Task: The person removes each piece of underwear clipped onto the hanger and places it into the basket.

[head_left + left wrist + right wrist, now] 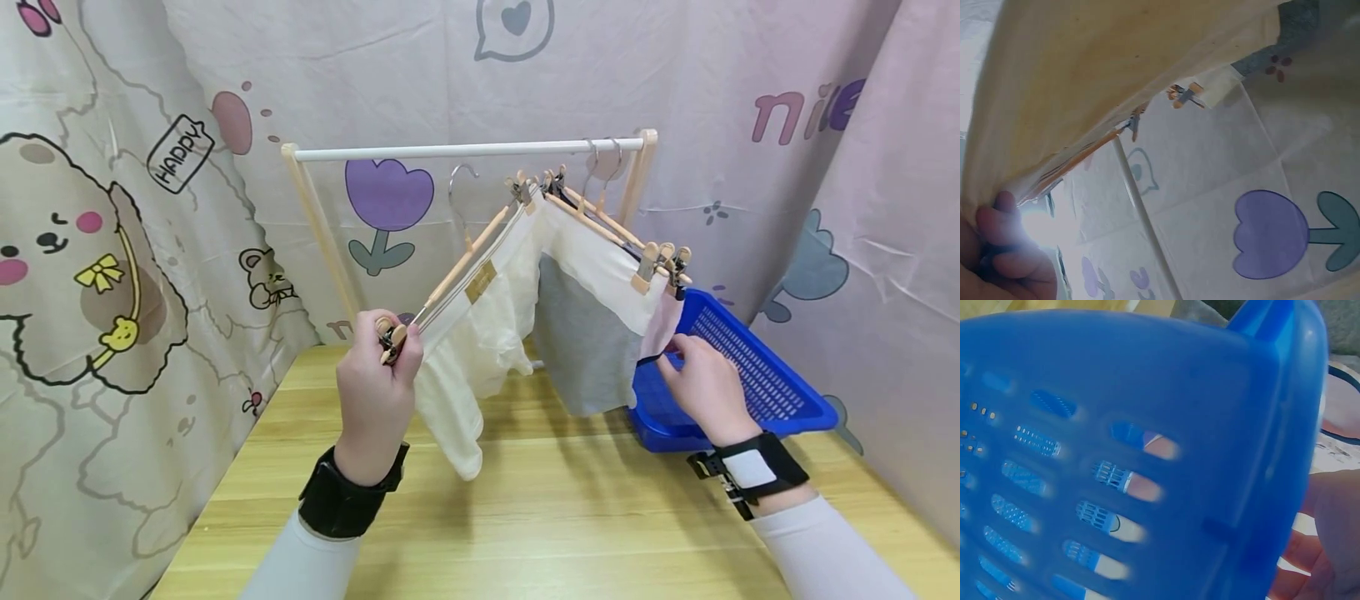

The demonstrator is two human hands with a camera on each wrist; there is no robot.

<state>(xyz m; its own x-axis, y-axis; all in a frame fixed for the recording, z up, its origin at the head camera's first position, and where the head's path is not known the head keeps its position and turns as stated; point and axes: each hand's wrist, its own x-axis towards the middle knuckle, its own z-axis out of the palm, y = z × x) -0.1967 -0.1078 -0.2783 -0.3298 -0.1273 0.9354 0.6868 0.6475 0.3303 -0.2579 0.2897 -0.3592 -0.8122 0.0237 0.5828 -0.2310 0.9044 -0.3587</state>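
My left hand point(375, 392) grips one clip end of a wooden clip hanger point(468, 254). Cream pants point(461, 375) with a tan label hang from it, slanting up to the far clips; its metal hook point(462, 171) stands free below the rail. To the right, a white-and-grey garment point(585, 333) hangs from another clip hanger. Behind that shows a pink garment point(663, 321) with black trim. The right hand point(708, 387) pinches the black-trimmed lower edge of the pink garment, beside the basket. In the left wrist view, cream fabric point(1116, 62) covers the upper part.
A white rail point(450, 151) on wooden posts stands at the back, two hanger hooks over its right end. The blue perforated basket point(750, 367) sits at right on the wooden table point(525, 517), its wall filling much of the right wrist view. Printed curtains surround the table.
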